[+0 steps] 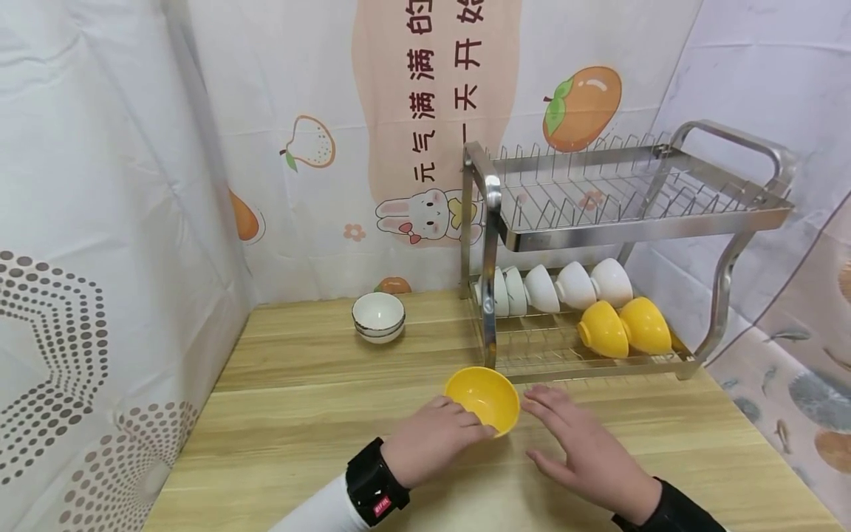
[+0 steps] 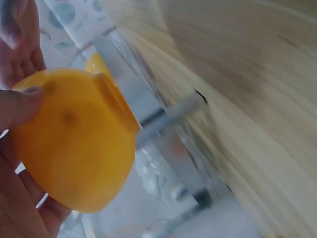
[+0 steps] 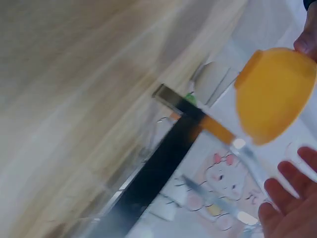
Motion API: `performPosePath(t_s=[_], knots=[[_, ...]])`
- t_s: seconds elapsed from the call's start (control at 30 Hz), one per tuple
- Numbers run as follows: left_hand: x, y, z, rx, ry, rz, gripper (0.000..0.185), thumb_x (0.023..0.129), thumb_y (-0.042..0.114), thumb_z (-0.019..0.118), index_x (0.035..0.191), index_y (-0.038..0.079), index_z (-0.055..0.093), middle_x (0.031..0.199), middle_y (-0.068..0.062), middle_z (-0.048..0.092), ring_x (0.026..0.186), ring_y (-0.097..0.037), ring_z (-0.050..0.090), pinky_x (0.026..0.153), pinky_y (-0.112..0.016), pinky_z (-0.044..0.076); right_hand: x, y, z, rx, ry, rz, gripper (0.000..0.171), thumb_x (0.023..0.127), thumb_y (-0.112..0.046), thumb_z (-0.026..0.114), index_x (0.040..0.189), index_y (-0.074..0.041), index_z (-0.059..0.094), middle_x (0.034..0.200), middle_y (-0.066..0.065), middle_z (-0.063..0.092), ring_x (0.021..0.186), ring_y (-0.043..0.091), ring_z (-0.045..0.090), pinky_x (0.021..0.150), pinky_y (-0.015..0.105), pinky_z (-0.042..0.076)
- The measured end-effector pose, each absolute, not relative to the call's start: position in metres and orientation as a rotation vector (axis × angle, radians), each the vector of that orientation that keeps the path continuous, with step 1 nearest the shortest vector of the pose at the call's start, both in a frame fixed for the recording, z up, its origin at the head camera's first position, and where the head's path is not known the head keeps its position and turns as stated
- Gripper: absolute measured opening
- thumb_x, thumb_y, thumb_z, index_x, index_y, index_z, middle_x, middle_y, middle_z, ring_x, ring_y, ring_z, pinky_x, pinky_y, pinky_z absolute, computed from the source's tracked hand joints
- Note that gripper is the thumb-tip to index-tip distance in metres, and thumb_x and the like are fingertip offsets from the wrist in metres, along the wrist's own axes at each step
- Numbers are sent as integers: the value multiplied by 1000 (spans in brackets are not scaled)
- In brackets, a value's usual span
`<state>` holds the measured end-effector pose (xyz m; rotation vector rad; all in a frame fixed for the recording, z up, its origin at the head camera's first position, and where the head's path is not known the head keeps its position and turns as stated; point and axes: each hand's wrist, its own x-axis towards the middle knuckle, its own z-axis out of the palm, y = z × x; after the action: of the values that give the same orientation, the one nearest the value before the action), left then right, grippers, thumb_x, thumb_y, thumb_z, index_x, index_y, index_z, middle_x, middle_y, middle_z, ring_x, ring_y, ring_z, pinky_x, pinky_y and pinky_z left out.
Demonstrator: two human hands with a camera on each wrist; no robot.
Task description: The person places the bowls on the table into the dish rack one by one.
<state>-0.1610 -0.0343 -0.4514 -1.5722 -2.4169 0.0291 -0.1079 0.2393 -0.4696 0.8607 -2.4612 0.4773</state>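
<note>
A yellow bowl is held above the wooden table by my left hand, its opening facing up in the head view. The thumb presses one side of the bowl in the left wrist view, with other fingers behind it. My right hand is just to the right of the bowl, fingers spread and holding nothing. In the right wrist view, a gap separates the right hand's fingers from the bowl.
At the right stands a two-tier metal dish rack. Its lower tier bears a row of white bowls and yellow bowls. Stacked white bowls sit at the back of the table. Printed cloth hangs behind.
</note>
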Motion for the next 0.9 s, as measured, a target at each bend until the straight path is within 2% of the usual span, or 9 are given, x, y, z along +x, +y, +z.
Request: performPosePath(t_s=[0.23, 0.4, 0.57, 0.73, 0.9], knots=[[-150, -17, -446, -1674, -2336, 52, 39, 91, 23, 72, 128, 33, 64, 119, 20, 65, 106, -1, 58, 96, -21, 42, -105, 230, -468, 1111, -2360, 475, 24, 99, -30, 58, 117, -17, 67, 124, 0, 63, 119, 20, 58, 117, 20, 19], [-147, -13, -444, -1691, -2314, 26, 36, 90, 24, 73, 124, 32, 65, 117, 20, 65, 104, 0, 57, 95, -21, 41, -104, 230, -470, 1136, -2349, 489, 35, 106, -35, 36, 103, -19, 67, 108, -10, 63, 105, 10, 61, 115, 21, 26], [-147, -11, -444, -1691, -2309, 19, 32, 91, 23, 73, 121, 31, 66, 113, 20, 65, 100, 0, 56, 93, -20, 41, -104, 231, -469, 1132, -2382, 498, 36, 107, -35, 34, 98, -23, 66, 101, -18, 58, 99, 1, 59, 113, 21, 29], [-148, -9, -443, -1701, -2306, 24, 33, 92, 22, 71, 123, 31, 66, 117, 20, 64, 105, -1, 56, 98, -20, 40, -104, 234, -468, 1172, -2343, 486, 35, 108, -29, 32, 101, -23, 65, 101, -16, 59, 98, 4, 60, 108, 30, 40], [-148, -6, -443, -1692, -2315, 57, 34, 92, 22, 71, 124, 31, 65, 119, 20, 64, 105, -2, 56, 99, -20, 40, -105, 236, -467, 1184, -2365, 467, 36, 108, -31, 32, 103, -24, 67, 103, -17, 61, 100, 4, 61, 108, 29, 40]])
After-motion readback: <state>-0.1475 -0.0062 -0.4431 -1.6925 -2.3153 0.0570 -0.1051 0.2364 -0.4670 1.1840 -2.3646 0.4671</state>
